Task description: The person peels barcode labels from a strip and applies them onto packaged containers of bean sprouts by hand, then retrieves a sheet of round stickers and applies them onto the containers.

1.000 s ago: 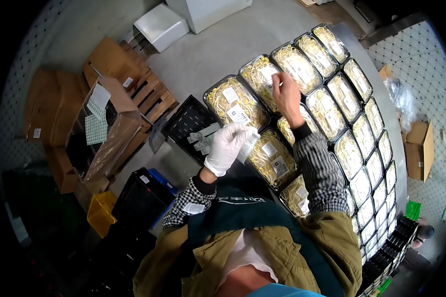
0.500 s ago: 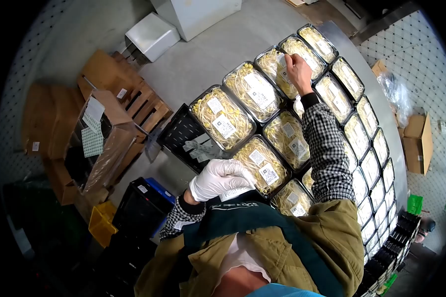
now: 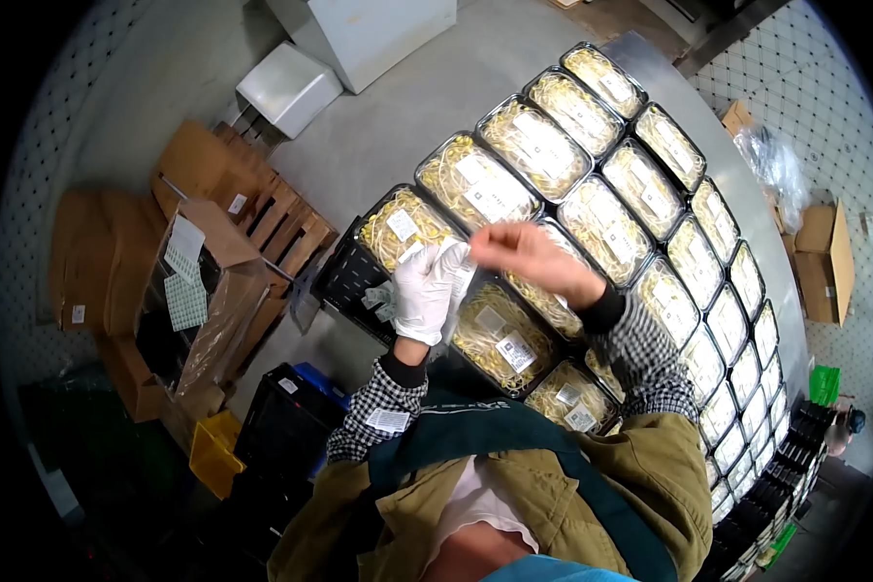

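Observation:
My gloved left hand (image 3: 429, 294) is closed over the near edge of a packed tray of bean sprouts (image 3: 400, 225), fingers bunched. It holds a strip of white labels, mostly hidden by the glove now. My bare right hand (image 3: 538, 258), slightly blurred, meets the left fingertips, its fingers pressed together; whatever is between them is too small to make out. Below the hands sits another bean sprout tray (image 3: 502, 335) with two white labels on its film. A further labelled tray (image 3: 480, 182) lies just beyond the right fingers.
Rows of black trays of bean sprouts cover the metal table (image 3: 650, 63). A black crate (image 3: 344, 281) with crumpled paper stands at the table's left end. Cardboard boxes (image 3: 228, 233) and a wooden pallet (image 3: 291, 218) are further left, a yellow bin (image 3: 215, 454) below them.
My right hand has come back from the far trays to my left hand. The left hand has risen and turned upward, and the label strip shows less.

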Motion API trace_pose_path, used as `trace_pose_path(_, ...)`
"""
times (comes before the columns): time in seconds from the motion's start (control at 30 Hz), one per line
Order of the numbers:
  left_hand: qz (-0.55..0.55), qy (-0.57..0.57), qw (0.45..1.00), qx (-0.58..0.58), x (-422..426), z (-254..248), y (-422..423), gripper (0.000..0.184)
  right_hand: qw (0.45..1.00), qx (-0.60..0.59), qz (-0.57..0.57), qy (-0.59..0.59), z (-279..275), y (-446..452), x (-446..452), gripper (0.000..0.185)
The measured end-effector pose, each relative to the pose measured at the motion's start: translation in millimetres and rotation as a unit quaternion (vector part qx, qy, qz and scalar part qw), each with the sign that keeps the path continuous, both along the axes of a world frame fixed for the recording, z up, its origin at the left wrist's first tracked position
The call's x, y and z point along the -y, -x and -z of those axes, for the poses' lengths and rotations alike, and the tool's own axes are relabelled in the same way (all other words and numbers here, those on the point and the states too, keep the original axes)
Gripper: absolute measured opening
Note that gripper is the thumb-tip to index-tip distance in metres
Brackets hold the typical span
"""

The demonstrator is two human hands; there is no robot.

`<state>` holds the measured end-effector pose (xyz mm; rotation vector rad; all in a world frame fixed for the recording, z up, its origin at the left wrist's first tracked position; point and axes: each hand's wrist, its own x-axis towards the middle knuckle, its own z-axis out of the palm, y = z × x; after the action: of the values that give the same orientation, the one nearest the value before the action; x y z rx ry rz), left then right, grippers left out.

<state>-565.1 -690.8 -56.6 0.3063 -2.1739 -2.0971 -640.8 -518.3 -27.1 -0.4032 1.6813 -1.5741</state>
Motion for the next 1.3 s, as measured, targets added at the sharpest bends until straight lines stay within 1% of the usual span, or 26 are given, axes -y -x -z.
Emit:
trace_pose_path(0.07, 0.036, 0.003, 0.999, 0.020, 5, 16, 1, 0.015, 0.994, -0.100, 0.020, -0.028, -2, -5, -7, 0.019)
trace_pose_path(0.1, 0.052, -0.015, 0.998, 0.015, -2, 8, 1, 0.015, 0.984, -0.169, 0.057, 0.016, 11, 6, -14, 0.018)
trace_pose_path(0.17, 0.119, -0.018, 0.991, 0.064, -3, -4, -3, 0.014, 0.949, -0.213, 0.214, -0.091, 21, 58, -39, 0.024)
trace_pose_path(0.2, 0.171, -0.018, 0.981, 0.088, 1, -7, -7, 0.013, 0.937, -0.150, 0.283, -0.138, 24, 97, -57, 0.028)
trace_pose_path(0.23, 0.202, -0.069, 0.960, 0.180, 2, -24, -9, 0.014, 0.848, -0.321, 0.333, -0.257, 39, 140, -71, 0.031)
trace_pose_path(0.27, 0.231, -0.118, 0.927, 0.270, 1, -39, -10, 0.015, 0.772, -0.441, 0.364, -0.278, 60, 179, -88, 0.034)
trace_pose_path(0.33, 0.238, -0.154, 0.945, 0.163, -6, -39, -17, 0.018, 0.728, -0.427, 0.364, -0.393, 79, 230, -100, 0.038)
trace_pose_path(0.4, 0.214, -0.153, 0.956, 0.131, -8, -41, -18, 0.023, 0.700, -0.428, 0.333, -0.465, 92, 248, -96, 0.039)
trace_pose_path(0.47, 0.178, -0.121, 0.974, 0.073, -8, -38, -16, 0.023, 0.626, -0.463, 0.325, -0.537, 103, 243, -85, 0.037)
trace_pose_path(0.5, 0.192, -0.101, 0.973, 0.074, -2, -40, -14, 0.023, 0.608, -0.481, 0.325, -0.542, 103, 240, -83, 0.037)
trace_pose_path(0.63, 0.167, -0.084, 0.981, 0.041, 0, -21, -11, 0.011, 0.621, -0.489, 0.329, -0.518, 98, 235, -97, 0.036)
trace_pose_path(0.67, 0.145, -0.073, 0.986, 0.032, -4, -19, -10, 0.009, 0.579, -0.558, 0.339, -0.489, 101, 229, -102, 0.026)
trace_pose_path(0.73, 0.088, -0.023, 0.996, 0.010, -7, -11, -6, 0.011, 0.693, -0.510, 0.328, -0.390, 80, 193, -82, 0.020)
trace_pose_path(0.77, 0.055, 0.017, 0.998, 0.000, -7, -4, -6, 0.017, 0.869, -0.324, 0.244, -0.284, 58, 156, -68, 0.022)
trace_pose_path(0.8, 0.023, 0.058, 0.998, -0.010, -8, 2, -4, 0.025, 0.958, -0.136, 0.091, -0.236, 29, 120, -54, 0.030)
trace_pose_path(0.83, -0.019, 0.051, 0.997, -0.049, -14, 6, 0, 0.038, 0.988, -0.149, 0.033, -0.013, 35, 78, -40, 0.034)
trace_pose_path(0.87, -0.011, 0.027, 0.999, -0.012, -15, 3, -1, 0.039, 0.999, -0.025, -0.039, 0.008, 19, 46, -32, 0.031)
trace_pose_path(0.93, 0.008, -0.021, 0.998, 0.056, -17, -13, 1, 0.039, 0.998, 0.013, -0.043, 0.040, 4, 4, -22, 0.018)
trace_pose_path(0.97, 0.049, -0.054, 0.981, 0.177, -15, -29, 2, 0.039, 0.999, -0.030, -0.018, 0.030, 5, 8, -29, 0.016)
trace_pose_path(1.0, 0.066, -0.084, 0.976, 0.191, -15, -21, 1, 0.035, 0.997, -0.072, 0.006, 0.020, 11, 16, -40, 0.014)
trace_pose_path(1.07, 0.089, -0.042, 0.993, 0.062, -20, 2, -5, 0.027, 0.967, -0.206, 0.134, -0.069, 32, 66, -66, 0.021)
trace_pose_path(1.1, 0.119, -0.023, 0.989, 0.079, -13, 0, -7, 0.023, 0.971, -0.105, 0.211, -0.021, 16, 94, -83, 0.026)
trace_pose_path(1.13, 0.147, -0.004, 0.984, 0.098, -7, -2, -11, 0.019, 0.910, -0.271, 0.274, -0.153, 46, 145, -103, 0.031)
trace_pose_path(1.2, 0.046, 0.026, 0.997, 0.054, -12, 1, -9, 0.019, 0.927, -0.291, 0.176, -0.161, 13, 180, -110, 0.041)
trace_pose_path(1.27, -0.090, 0.110, 0.989, -0.026, -20, 5, -4, 0.020, 0.963, -0.259, -0.004, -0.080, 2, 153, -64, 0.044)
trace_pose_path(1.3, -0.100, 0.152, 0.983, -0.003, -16, 5, -1, 0.028, 0.967, -0.222, -0.114, -0.052, -5, 128, -40, 0.042)
